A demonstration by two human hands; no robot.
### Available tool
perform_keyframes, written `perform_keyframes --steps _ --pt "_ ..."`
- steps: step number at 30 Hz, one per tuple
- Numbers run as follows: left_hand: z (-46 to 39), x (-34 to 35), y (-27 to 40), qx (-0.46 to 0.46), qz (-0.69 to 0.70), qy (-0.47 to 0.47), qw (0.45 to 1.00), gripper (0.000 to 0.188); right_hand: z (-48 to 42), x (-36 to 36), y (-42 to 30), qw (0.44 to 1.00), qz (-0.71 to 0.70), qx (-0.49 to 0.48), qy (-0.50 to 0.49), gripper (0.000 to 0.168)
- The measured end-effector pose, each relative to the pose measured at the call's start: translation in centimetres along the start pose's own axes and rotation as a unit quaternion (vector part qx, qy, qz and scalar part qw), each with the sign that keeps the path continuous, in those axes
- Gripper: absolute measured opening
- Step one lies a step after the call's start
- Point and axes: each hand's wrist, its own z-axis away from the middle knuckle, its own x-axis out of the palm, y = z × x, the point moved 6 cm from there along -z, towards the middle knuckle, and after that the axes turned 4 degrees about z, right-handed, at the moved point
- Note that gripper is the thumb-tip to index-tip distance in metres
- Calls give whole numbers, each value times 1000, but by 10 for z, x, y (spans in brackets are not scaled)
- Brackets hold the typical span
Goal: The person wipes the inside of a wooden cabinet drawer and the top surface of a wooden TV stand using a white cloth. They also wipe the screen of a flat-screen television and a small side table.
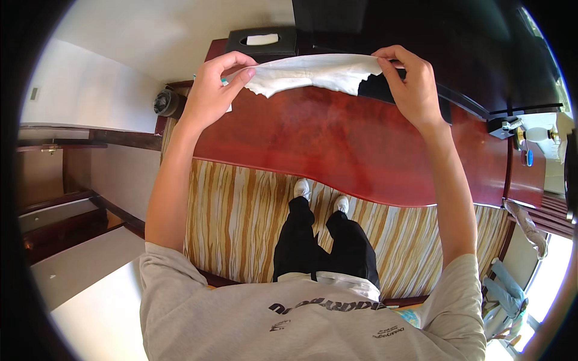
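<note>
A thin white cloth hangs stretched between my two hands, above the far part of a glossy red-brown wooden desk. Its upper edge runs nearly straight, while the lower edge is wavy and uneven. My left hand pinches the left end between thumb and fingers. At the opposite end, the thumb and fingers of my right hand grip the corner. Behind the cloth and my right hand lies a flat black item, partly covered. A small white and teal item shows in part behind my left hand.
A black tissue box stands at the desk's back left, below a large dark screen. Left of the desk is a lined waste bin. A lamp and small black box are at the right. Striped carpet covers the floor.
</note>
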Motion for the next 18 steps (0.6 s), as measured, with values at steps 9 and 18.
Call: perform_keyframes --steps 9,18 --pt "90 31 30 142 -64 67 986 6 93 3 -33 993 25 -113 -18 17" --pt "196 194 -147 115 -173 -59 976 17 269 133 63 983 42 -17 -180 7"
